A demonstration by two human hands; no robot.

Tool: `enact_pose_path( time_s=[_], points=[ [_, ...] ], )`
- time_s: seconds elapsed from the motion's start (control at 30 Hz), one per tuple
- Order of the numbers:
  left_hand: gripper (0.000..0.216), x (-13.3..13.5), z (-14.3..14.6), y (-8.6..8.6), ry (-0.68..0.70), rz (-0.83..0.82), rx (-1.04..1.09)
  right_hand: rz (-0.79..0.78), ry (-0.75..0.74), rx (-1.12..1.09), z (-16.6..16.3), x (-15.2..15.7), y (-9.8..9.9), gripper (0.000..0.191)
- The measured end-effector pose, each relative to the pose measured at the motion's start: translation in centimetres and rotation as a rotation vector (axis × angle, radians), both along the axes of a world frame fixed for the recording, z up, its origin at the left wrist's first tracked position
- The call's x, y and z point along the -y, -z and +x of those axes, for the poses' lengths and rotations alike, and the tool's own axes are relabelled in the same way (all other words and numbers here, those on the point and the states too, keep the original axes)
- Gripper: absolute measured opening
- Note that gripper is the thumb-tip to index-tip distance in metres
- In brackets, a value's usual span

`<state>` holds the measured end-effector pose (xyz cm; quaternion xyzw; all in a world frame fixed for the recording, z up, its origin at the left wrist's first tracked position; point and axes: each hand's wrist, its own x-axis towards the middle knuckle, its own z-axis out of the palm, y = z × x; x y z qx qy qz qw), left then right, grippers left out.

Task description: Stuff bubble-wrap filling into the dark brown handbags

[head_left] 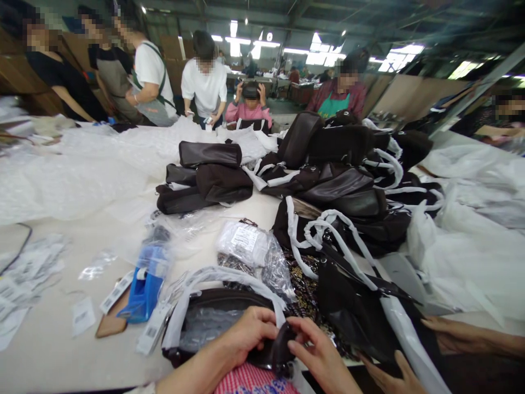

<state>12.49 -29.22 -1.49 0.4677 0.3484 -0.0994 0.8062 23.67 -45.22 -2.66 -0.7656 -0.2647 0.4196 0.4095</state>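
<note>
A dark brown handbag (213, 297) with handles wrapped in white paper lies at the near table edge. Clear plastic shows inside its opening. My left hand (255, 331) has its fingers closed at the bag's right end, by the foot of the wrapped handle (229, 275). My right hand (314, 347) pinches a dark flap (284, 347) at that same end. What sits under the left fingertips is partly hidden. A blue tape dispenser (144, 284) and a stack of white barcode tags (153, 328) are to the left of the bag.
Dark handbags (328, 148) are piled ahead and right. A plastic-wrapped packet (246, 241) lies beyond my bag. White wrapping sheets (74, 164) spread left. A co-worker's hands (459, 334) touch another bag (353, 295) at the right. Several people stand across the table.
</note>
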Motion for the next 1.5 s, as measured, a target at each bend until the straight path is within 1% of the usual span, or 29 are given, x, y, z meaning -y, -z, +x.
enact_pose_path(
  time_s=[0.1, 0.23, 0.33, 0.4, 0.43, 0.47, 0.5, 0.6, 0.67, 0.73, 0.8, 0.87, 0.93, 1.0, 1.13, 1.27, 1.37, 1.43, 1.5],
  points=[
    [0.035, 0.2, 0.0, -0.1, -0.027, 0.022, 0.026, 0.009, -0.043, -0.014, -0.1, -0.2, -0.6, 0.053],
    [0.032, 0.1, -0.4, -0.5, 0.006, 0.115, 0.141, 0.055, -0.107, 0.025, 0.1, 0.1, -0.5, 0.038],
    [0.03, -0.3, -1.1, -1.0, 0.132, 0.239, 0.211, 0.098, -0.169, 0.091, 0.1, 0.2, -0.4, 0.026],
    [0.033, -0.6, -1.6, -1.3, 0.224, 0.347, 0.253, 0.109, -0.187, 0.133, 0.1, 0.2, -0.2, 0.028],
    [0.036, -0.7, -1.7, -1.3, 0.252, 0.384, 0.274, 0.1, -0.173, 0.147, 0.1, 0.1, -0.1, 0.031],
    [0.037, -0.8, -1.8, -1.2, 0.263, 0.387, 0.293, 0.083, -0.152, 0.153, 0.2, 0.1, -0.1, 0.033],
    [0.038, -0.9, -1.8, -1.1, 0.266, 0.349, 0.309, 0.062, -0.131, 0.151, 0.3, 0.1, -0.1, 0.034],
    [0.04, -0.9, -1.6, -0.5, 0.201, 0.104, 0.294, 0.049, -0.105, 0.067, 0.8, 0.6, -0.7, 0.035],
    [0.045, -0.8, -1.3, -0.5, 0.171, -0.014, 0.284, 0.074, -0.038, -0.024, 1.4, 1.5, -1.3, 0.038],
    [0.047, -1.0, -0.9, -0.8, 0.159, -0.041, 0.285, 0.102, 0.112, -0.075, 2.0, 3.0, -1.5, 0.046],
    [0.044, -1.7, -0.3, -1.2, 0.142, 0.002, 0.253, 0.093, 0.281, -0.071, 2.4, 5.1, -1.3, 0.054],
    [0.042, -2.9, 0.4, -1.5, 0.134, 0.076, 0.188, 0.07, 0.411, -0.068, 2.2, 7.4, -0.5, 0.059],
    [0.047, -4.4, 1.3, -1.5, 0.147, 0.144, 0.125, 0.045, 0.5, -0.082, 1.1, 9.7, 0.6, 0.061],
    [0.055, -6.0, 2.2, -1.2, 0.162, 0.205, 0.071, 0.027, 0.56, -0.09, -0.9, 11.9, 1.8, 0.059],
    [0.062, -8.5, 3.4, -0.5, 0.169, 0.325, -0.059, -0.032, 0.645, -0.057, -6.6, 15.3, 4.7, 0.049],
    [0.058, -9.7, 3.3, -0.3, 0.162, 0.386, -0.136, -0.122, 0.708, -0.074, -12.6, 17.1, 7.2, 0.054],
    [0.057, -9.5, 3.1, -0.6, 0.189, 0.358, -0.169, -0.177, 0.727, -0.045, -15.7, 17.2, 7.7, 0.055],
    [0.058, -9.2, 3.3, -0.8, 0.209, 0.342, -0.187, -0.202, 0.717, -0.033, -17.0, 16.8, 7.3, 0.052],
    [0.057, -9.1, 3.7, -1.0, 0.214, 0.386, -0.201, -0.218, 0.701, -0.046, -17.7, 16.5, 6.8, 0.047]
  ],
)
